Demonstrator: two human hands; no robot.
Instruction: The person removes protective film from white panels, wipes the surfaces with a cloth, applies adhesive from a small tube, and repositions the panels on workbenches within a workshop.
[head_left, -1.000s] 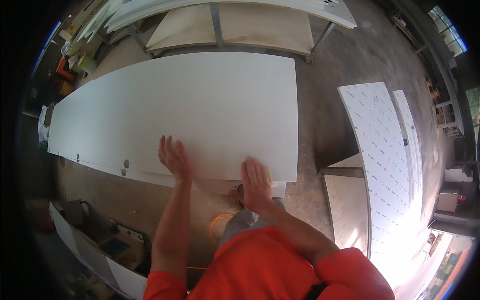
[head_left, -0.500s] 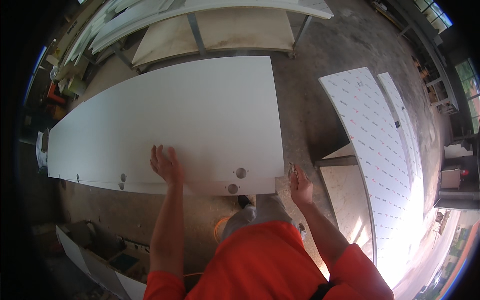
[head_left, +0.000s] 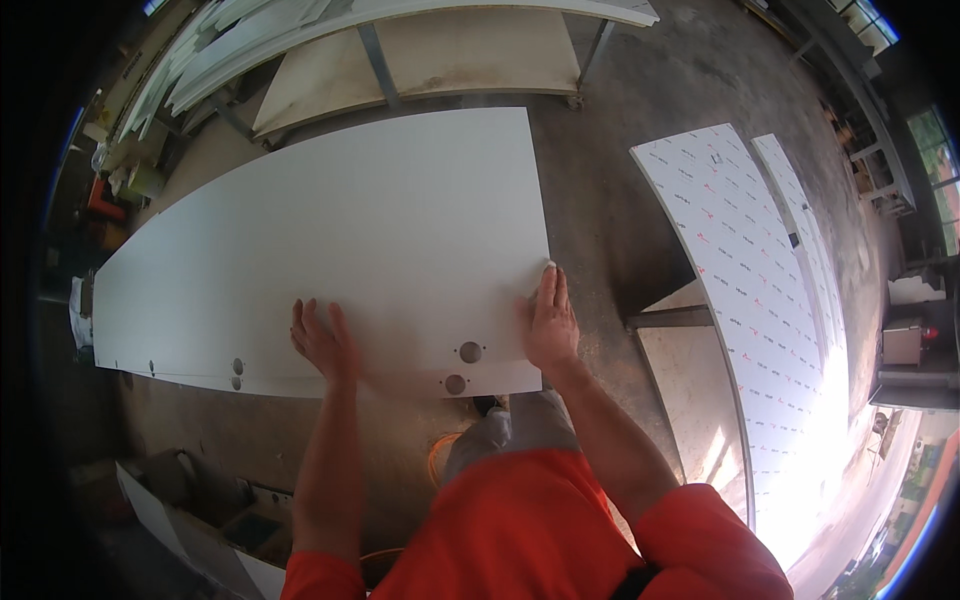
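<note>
A large white panel (head_left: pixel 330 230) lies flat in front of me, with a second white panel (head_left: pixel 505 384) showing under its near edge. Round holes are cut near the front edges of both. My left hand (head_left: pixel 325 342) is over the top panel near its front, fingers spread and holding nothing; whether it touches is unclear. At the panel's right edge, my right hand (head_left: pixel 552 325) has its fingers pressed together along that edge. A small whitish bit shows at its fingertips, too small to name.
To the right, panels with printed film (head_left: pixel 735 260) lie on a low stand. A worktable (head_left: pixel 420 65) stacked with white sheets stands at the far side. At lower left is an open box (head_left: pixel 185 520). An orange hose (head_left: pixel 437 455) lies on the floor by my legs.
My right hand has moved from beside the panel's near right corner, up and left onto its right edge. My left hand stays over the panel, nearly in place. The view has shifted slightly.
</note>
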